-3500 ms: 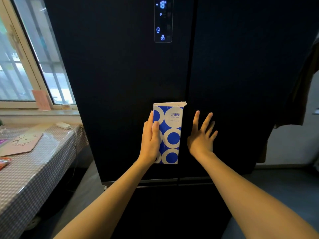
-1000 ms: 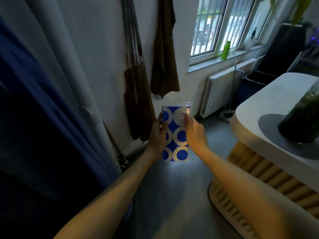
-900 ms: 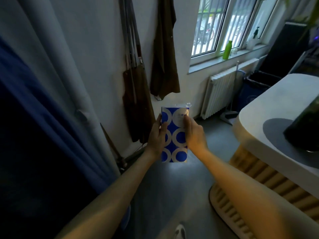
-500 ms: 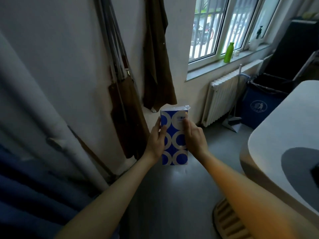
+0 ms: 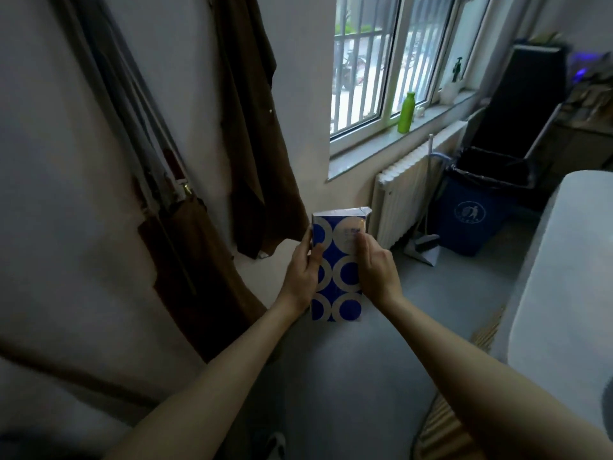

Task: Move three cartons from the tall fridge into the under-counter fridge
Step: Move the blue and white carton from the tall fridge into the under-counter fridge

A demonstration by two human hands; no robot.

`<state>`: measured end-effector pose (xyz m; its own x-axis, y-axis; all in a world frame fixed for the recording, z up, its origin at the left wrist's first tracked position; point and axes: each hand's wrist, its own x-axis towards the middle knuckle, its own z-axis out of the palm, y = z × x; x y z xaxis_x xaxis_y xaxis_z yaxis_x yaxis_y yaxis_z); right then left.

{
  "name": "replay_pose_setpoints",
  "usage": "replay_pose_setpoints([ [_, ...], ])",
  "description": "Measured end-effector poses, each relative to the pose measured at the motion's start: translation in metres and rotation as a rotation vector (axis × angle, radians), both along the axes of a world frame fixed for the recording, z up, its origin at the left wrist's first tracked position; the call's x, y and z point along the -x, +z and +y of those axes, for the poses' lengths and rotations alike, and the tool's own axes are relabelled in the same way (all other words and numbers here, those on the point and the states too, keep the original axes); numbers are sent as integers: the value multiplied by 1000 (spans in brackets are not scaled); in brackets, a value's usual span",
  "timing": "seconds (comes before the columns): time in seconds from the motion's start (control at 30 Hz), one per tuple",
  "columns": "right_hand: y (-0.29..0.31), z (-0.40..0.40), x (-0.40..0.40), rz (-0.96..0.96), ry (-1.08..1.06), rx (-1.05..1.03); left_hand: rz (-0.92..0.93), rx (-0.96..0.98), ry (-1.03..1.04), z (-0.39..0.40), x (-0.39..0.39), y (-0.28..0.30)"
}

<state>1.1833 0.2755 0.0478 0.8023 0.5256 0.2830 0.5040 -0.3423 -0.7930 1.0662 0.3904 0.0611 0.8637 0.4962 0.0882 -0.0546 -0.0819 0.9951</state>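
Observation:
A blue carton with white rings (image 5: 338,277) is held upright in front of me, above the grey floor. My left hand (image 5: 303,277) grips its left edge with the thumb on the front face. My right hand (image 5: 376,272) holds its right side, fingers wrapped over the front. Neither fridge shows in this view.
A white rounded counter (image 5: 564,277) runs along the right. Brown garments (image 5: 245,127) hang on the wall at left. Ahead stand a radiator (image 5: 404,197), a dustpan (image 5: 423,250) and a blue bin (image 5: 474,217) under a window with a green bottle (image 5: 407,112) on its sill.
The view has swung from the tall dark fridge to the right, towards the window and counter. My right hand, free and spread before, has come onto the carton. The carton stays upright between both hands.

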Motion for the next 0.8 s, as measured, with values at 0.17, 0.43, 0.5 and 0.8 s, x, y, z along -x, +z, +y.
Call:
replay_pose_setpoints([
  [0.17, 0, 33, -60, 11, -156, -51, -6, -17, -129, 44, -71, 10],
  [0.43, 9, 58, -134, 9, -379, -70, -36, -78, -338, 90, -176, 18],
  [0.5, 10, 57, -148, 28, -412, -79, -47, -82, -373, 94, -199, 17],
  [0.8, -3, 35, -245, -16, -535, -116, -48, -77, -486, 79, -316, 2],
])
